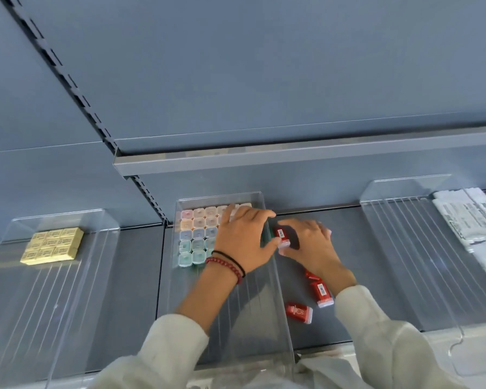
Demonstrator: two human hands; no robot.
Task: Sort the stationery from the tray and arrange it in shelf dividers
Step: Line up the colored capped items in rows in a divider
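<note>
Well, small red white-capped box (pixel 281 236): on grey shelf (pixel 362 276), just right of clear acrylic divider (pixel 284 329).
Right hand (pixel 312 245) grip: fingers curled round it.
Left hand (pixel 242 237) grip: fingers spread, thumb beside it.

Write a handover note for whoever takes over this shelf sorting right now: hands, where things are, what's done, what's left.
Left hand: fingers straight, resting over the pastel boxes in the middle divider.
Right hand: pinches one red pack just right of that divider.
Done: pastel boxes in rows; yellow erasers grouped in the left divider.
Left: place the held pack; three loose red packs lie on the shelf.
</note>
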